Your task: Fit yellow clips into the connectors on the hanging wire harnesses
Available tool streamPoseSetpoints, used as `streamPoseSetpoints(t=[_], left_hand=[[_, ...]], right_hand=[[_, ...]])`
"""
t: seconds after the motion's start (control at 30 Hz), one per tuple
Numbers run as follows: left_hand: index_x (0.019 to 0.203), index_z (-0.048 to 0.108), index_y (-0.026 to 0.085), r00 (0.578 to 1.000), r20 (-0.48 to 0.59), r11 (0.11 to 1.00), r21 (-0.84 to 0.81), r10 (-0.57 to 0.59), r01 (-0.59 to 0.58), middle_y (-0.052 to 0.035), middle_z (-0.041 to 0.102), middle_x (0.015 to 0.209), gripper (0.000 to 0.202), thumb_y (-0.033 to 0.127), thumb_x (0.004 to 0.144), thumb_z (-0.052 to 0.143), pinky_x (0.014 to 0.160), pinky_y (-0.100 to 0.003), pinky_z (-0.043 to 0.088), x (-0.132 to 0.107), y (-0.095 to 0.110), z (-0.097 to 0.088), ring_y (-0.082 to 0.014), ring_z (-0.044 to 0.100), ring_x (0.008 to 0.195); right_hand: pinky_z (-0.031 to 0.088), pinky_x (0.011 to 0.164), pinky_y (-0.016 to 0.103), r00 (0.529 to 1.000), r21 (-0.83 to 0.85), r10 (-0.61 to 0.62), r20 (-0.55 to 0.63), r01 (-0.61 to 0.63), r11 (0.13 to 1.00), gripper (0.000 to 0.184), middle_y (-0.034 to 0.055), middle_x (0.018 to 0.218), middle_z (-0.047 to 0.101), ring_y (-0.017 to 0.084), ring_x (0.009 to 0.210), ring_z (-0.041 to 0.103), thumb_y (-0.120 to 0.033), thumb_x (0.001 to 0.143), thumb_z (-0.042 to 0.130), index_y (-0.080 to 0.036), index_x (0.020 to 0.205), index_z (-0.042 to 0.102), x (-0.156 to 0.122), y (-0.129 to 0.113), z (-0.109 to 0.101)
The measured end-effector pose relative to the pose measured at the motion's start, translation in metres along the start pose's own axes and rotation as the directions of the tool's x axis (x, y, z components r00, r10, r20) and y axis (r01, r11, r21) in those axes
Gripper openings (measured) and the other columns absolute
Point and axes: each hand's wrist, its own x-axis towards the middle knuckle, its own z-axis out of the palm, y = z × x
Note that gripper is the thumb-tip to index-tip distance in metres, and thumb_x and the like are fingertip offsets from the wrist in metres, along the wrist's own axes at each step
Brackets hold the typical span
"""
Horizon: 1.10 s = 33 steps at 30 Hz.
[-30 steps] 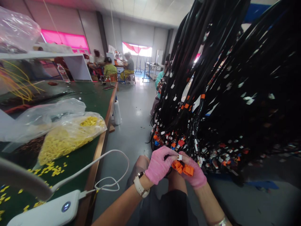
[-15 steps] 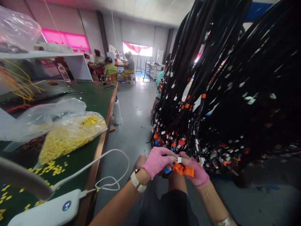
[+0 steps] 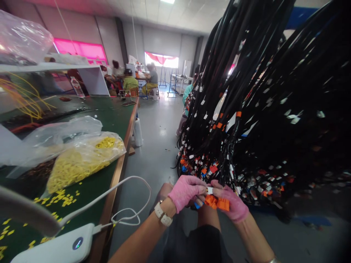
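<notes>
My left hand [image 3: 186, 191], in a pink glove, pinches a small white connector [image 3: 209, 190] from its left side. Gripping the same connector from the right is my right hand [image 3: 235, 205], also pink-gloved. Orange connectors [image 3: 223, 204] hang just below the fingers, against the right palm. A blue connector [image 3: 197, 204] shows partly beneath my left fingers. Behind the hands hangs a thick bundle of black wire harnesses [image 3: 214, 124], its lower ends crowded with white, orange, red and blue connectors. The fingertips partly cover the white connector.
At left, a green-topped table [image 3: 115, 146] carries a clear bag of yellow pieces [image 3: 79, 164], loose yellow bits and a white power bank [image 3: 55, 246]. A white cable [image 3: 131, 178] loops over its edge. Several people sit farther back, and a roll [image 3: 138, 133] stands beside the table.
Both hands appear slightly lower and farther right, still on the white connector. The whole scene has shifted a little the same way as the view moved.
</notes>
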Motion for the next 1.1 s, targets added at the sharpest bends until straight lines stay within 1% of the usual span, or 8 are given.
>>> streamPoseSetpoints(t=[0.2,0.37,0.53,0.63,0.73,0.83,0.97,1.1], left_hand=[[0.074,0.066,0.011,0.997,-0.081,0.992,0.127,0.009,0.001,-0.0021,0.060,0.052,0.021,0.028,0.063,0.070,0.040,-0.022,0.047,-0.002,0.004,0.004,-0.0116,0.055,0.041],[0.072,0.065,0.012,0.993,-0.116,0.981,0.195,0.034,-0.011,-0.0006,0.059,0.051,0.014,0.024,0.064,0.067,0.040,-0.021,0.048,-0.005,0.009,0.010,-0.0117,0.055,0.041],[0.071,0.064,0.012,0.989,-0.135,0.971,0.238,0.060,-0.026,0.0000,0.059,0.051,0.011,0.023,0.066,0.065,0.038,-0.021,0.045,-0.007,0.009,0.010,-0.0111,0.054,0.039],[0.075,0.065,0.011,0.995,-0.091,0.983,0.185,0.034,-0.017,-0.0011,0.060,0.052,0.020,0.028,0.066,0.068,0.037,-0.020,0.044,-0.007,0.008,0.006,-0.0108,0.054,0.038],[0.080,0.064,0.009,0.999,0.011,1.000,0.002,0.031,-0.031,-0.0027,0.060,0.055,0.032,0.035,0.063,0.073,0.041,-0.021,0.047,-0.006,0.006,0.003,-0.0106,0.055,0.043],[0.082,0.063,0.008,0.995,0.098,0.989,-0.149,0.018,-0.003,-0.0036,0.060,0.057,0.037,0.035,0.061,0.076,0.045,-0.020,0.048,-0.005,0.004,0.002,-0.0102,0.056,0.046],[0.089,0.062,0.007,0.997,0.072,0.983,-0.183,0.018,-0.005,-0.0044,0.060,0.059,0.043,0.035,0.061,0.077,0.046,-0.021,0.048,-0.003,0.004,0.003,-0.0106,0.056,0.047],[0.090,0.063,0.007,0.995,0.092,0.992,-0.122,0.031,-0.020,-0.0054,0.061,0.063,0.043,0.038,0.063,0.073,0.045,-0.022,0.048,0.001,0.000,0.001,-0.0098,0.055,0.047]], right_hand=[[0.051,0.064,0.025,1.000,-0.093,-0.008,0.020,0.010,0.996,0.013,0.0012,0.075,0.068,0.015,0.067,0.062,-0.021,0.068,0.072,-0.020,0.078,0.065,0.001,0.001,-0.007],[0.052,0.063,0.025,1.000,-0.031,-0.002,0.023,0.003,1.000,0.014,0.0005,0.072,0.067,0.015,0.067,0.063,-0.021,0.066,0.074,-0.020,0.076,0.064,-0.001,-0.001,-0.004],[0.052,0.063,0.025,0.999,-0.023,0.020,0.029,-0.020,1.000,0.016,0.0000,0.069,0.067,0.015,0.066,0.063,-0.021,0.064,0.075,-0.020,0.075,0.065,-0.003,-0.004,0.002],[0.051,0.061,0.023,0.999,0.022,0.033,0.024,-0.034,0.999,0.017,-0.0001,0.071,0.068,0.014,0.064,0.063,-0.020,0.063,0.076,-0.020,0.076,0.064,-0.003,-0.003,0.003],[0.051,0.059,0.021,0.999,0.082,0.032,0.026,-0.034,0.996,0.018,-0.0010,0.068,0.067,0.012,0.061,0.062,-0.021,0.060,0.078,-0.020,0.070,0.063,-0.003,-0.002,0.007],[0.051,0.060,0.022,0.999,0.116,0.034,0.042,-0.039,0.993,0.018,-0.0019,0.065,0.066,0.012,0.060,0.062,-0.022,0.060,0.078,-0.021,0.069,0.062,-0.003,-0.002,0.009],[0.050,0.063,0.024,0.998,0.103,0.021,0.057,-0.027,0.994,0.013,0.0001,0.071,0.066,0.014,0.066,0.062,-0.023,0.067,0.072,-0.020,0.075,0.063,-0.004,-0.001,0.007],[0.049,0.067,0.029,0.992,0.046,0.013,0.125,-0.019,0.999,0.014,0.0032,0.076,0.066,0.016,0.070,0.061,-0.024,0.073,0.066,-0.018,0.085,0.064,-0.004,-0.001,0.007]])
